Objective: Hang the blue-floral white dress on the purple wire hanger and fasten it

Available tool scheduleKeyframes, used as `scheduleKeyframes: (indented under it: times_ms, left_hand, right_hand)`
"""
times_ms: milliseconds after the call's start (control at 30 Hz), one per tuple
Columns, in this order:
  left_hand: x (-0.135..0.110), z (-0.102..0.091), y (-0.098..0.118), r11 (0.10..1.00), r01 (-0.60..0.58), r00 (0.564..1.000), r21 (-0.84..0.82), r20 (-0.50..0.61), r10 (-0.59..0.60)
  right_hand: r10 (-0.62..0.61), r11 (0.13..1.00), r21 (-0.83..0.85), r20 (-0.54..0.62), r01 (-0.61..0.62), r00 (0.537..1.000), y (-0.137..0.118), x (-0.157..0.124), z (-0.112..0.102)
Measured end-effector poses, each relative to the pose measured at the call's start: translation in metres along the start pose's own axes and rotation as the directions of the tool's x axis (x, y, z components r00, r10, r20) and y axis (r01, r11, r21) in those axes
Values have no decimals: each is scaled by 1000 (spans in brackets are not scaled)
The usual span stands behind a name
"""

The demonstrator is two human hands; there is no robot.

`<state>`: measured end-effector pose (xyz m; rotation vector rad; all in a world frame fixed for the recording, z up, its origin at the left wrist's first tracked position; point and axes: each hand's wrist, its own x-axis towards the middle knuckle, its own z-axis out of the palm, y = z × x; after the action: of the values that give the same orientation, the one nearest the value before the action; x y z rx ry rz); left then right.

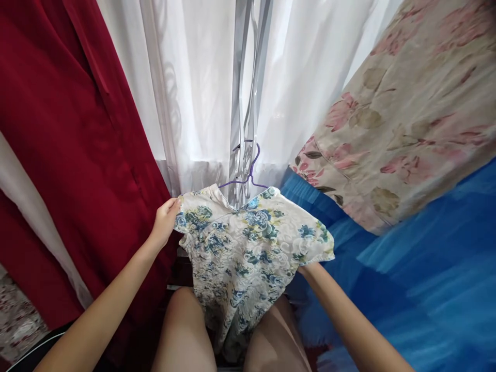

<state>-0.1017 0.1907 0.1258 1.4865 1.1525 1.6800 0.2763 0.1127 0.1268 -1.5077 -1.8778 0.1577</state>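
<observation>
A white blouse with blue and green flowers [240, 237] hangs in front of me on a purple hanger [251, 173], whose neck and hook stick out above the collar. On the left, my left hand [167, 219] is closed on the edge of the blouse's sleeve, fingers partly behind the cloth. My right hand is hidden under the other sleeve; only its wrist [308, 269] and forearm show below the hem. Its fingers cannot be seen. The lower part of the blouse falls between my knees.
Grey metal strips or hangers [244, 93] run down behind the purple hook, before a white curtain [194, 77]. Dark red cloth [77, 155] hangs at left. At right hang a beige floral cloth [406, 119] and blue fabric [426, 268]. My bare knees [186, 320] are below.
</observation>
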Motion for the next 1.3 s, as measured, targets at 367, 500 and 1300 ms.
scheduleKeyframes:
  times_ms: [367,500,1300]
  left_hand:
    - [-22,-10,37,931,61,950,-361,-266,-165]
    - [-10,-15,64,923,73,943,-377,-275,-187]
    - [-23,42,-2,514,-550,792,659,215,571]
  right_hand:
    - [173,590,726,314,-354,933,-4,-16,-71]
    - [170,529,779,292,-337,941,-40,-14,-69]
    - [-23,946,311,-211,89,977,-56,-109,-59]
